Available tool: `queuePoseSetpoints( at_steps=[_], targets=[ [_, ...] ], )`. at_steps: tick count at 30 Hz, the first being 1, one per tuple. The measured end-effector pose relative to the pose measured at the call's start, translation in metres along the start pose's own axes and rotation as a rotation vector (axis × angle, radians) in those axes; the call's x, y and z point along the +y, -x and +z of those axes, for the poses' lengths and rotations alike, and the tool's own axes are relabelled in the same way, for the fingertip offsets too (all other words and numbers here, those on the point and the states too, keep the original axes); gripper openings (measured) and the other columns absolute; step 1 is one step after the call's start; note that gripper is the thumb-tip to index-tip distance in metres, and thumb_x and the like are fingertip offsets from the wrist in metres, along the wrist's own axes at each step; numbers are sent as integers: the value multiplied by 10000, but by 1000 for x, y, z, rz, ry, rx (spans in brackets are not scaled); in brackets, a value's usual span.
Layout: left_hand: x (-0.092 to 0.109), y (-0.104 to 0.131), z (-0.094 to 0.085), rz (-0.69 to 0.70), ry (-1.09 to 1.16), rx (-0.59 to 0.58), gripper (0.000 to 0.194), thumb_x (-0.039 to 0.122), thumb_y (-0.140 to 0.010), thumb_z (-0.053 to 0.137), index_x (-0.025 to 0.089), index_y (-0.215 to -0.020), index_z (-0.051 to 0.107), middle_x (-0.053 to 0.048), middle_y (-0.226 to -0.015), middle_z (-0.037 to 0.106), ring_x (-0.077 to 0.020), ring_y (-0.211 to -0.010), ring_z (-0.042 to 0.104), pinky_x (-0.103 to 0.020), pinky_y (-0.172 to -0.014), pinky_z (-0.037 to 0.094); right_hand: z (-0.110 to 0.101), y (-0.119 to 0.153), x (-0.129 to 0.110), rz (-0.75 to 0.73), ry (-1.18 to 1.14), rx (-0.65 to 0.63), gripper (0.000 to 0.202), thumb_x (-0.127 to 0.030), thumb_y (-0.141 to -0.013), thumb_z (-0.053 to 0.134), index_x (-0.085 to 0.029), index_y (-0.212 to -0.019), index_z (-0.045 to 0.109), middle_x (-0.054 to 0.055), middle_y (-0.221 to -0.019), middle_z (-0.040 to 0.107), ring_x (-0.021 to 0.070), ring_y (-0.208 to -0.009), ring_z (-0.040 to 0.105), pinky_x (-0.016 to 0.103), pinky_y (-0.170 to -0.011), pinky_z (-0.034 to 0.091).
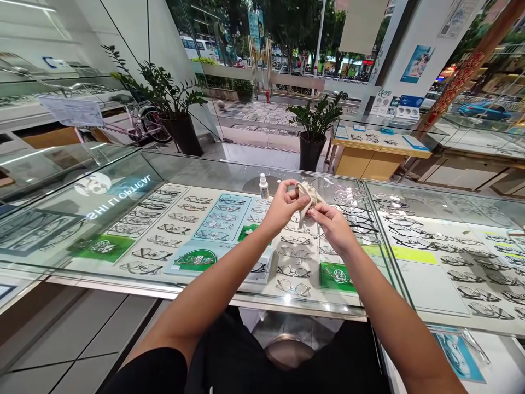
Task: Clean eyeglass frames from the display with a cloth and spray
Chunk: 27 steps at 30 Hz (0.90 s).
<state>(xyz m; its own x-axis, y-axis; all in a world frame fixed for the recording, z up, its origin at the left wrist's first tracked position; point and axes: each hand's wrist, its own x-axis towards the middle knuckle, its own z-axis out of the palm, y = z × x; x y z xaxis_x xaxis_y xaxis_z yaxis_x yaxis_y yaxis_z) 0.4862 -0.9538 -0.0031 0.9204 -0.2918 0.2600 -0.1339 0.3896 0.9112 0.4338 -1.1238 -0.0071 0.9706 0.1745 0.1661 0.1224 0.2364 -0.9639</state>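
broadly, a glass display counter (pixel 303 308) spans the middle of the frame, with a potted plant (pixel 170 101) beyond it at upper left. just right of centre, the left hand (pixel 283 207) is clamped on a crumpled beige cloth (pixel 307 192), and the right hand (pixel 335 227) pinches its lower edge. a white spray bottle (pixel 263 189) stands upright near the left hand; round eyeglasses (pixel 293 287) lie under the glass, lower centre.

Daylight enters through the glass doors (pixel 241 116) beyond the white bottle (pixel 263 187), and my fingers (pixel 298 204) beside it look bright; nearer than it, glare dots the glass surface (pixel 262 301); farther out, edges stretch.
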Motion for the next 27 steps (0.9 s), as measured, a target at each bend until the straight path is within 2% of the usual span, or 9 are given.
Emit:
queuePoseSetpoints(
  at_steps=[6, 9, 11, 15, 17, 19, 23, 25, 27],
  targets=[
    [2, 3, -1, -142, 36, -119, 575, 625, -758, 916, 177, -1043, 696, -50, -957, 757, -177, -865, 708, -297, -813, 527, -3, 1, -1, 3, -14, -68, 331, -563, -818, 909, -259, -863, 786, 7, -884, 711, 194, -861, 600, 334, -867, 471],
    [6, 6, 2, -224, 56, -144, 609, 692, -756, 886, 149, -967, 709, -26, -828, 702, -132, -729, 631, -263, -695, 470, -3, 0, 0, 4, -20, -70, 341, -557, -812, 916, -249, -861, 777, 7, -895, 718, 198, -896, 609, 338, -908, 465],
    [8, 8, 4, -245, 49, -150, 644, 707, -750, 881, 139, -987, 694, -22, -816, 683, -126, -719, 615, -258, -686, 457, -4, -1, 1, 6, -26, -62, 348, -555, -803, 924, -245, -862, 777, 11, -909, 730, 200, -914, 612, 340, -917, 462],
    [10, 9, 6, -230, -36, -7, 794, 658, -686, 947, 191, -1188, 548, -24, -939, 716, -152, -789, 653, -283, -759, 492, -6, -2, 0, -12, -8, -40, 346, -553, -797, 929, -245, -854, 781, 9, -887, 714, 192, -891, 588, 332, -886, 454],
    [8, 8, 6, -225, -59, 96, 859, 643, -632, 979, 233, -1165, 446, -18, -978, 718, -154, -787, 653, -291, -756, 495, -6, -2, -1, -19, 1, -34, 344, -553, -799, 927, -245, -849, 783, 9, -878, 702, 187, -874, 569, 325, -863, 445],
    [7, 9, 6, -205, -107, 152, 816, 642, -626, 978, 246, -1055, 408, 6, -936, 686, -145, -766, 628, -280, -731, 478, -5, -2, -2, -16, -7, -32, 342, -550, -797, 928, -243, -845, 786, 9, -876, 698, 183, -863, 557, 319, -848, 437],
    [9, 10, 6, -63, -341, 158, 586, 626, -761, 891, 206, -895, 505, -15, -896, 642, -159, -827, 606, -280, -751, 459, -3, -1, -5, 4, -29, -18, 360, -552, -772, 942, -235, -831, 784, 7, -852, 692, 177, -842, 549, 316, -844, 429],
    [12, 10, 6, 23, -425, 149, 498, 600, -810, 856, 178, -910, 610, -59, -983, 678, -189, -923, 624, -300, -815, 477, -2, -1, -6, 8, -29, -17, 368, -554, -764, 945, -231, -828, 783, 11, -853, 696, 178, -845, 555, 315, -844, 432],
    [15, 10, 7, 42, -402, 90, 484, 599, -834, 835, 161, -971, 680, -79, -1022, 708, -205, -955, 641, -316, -850, 491, -1, -1, -6, 13, -27, -18, 376, -559, -758, 946, -228, -829, 782, 14, -857, 701, 179, -847, 563, 315, -840, 439]
  ],
)
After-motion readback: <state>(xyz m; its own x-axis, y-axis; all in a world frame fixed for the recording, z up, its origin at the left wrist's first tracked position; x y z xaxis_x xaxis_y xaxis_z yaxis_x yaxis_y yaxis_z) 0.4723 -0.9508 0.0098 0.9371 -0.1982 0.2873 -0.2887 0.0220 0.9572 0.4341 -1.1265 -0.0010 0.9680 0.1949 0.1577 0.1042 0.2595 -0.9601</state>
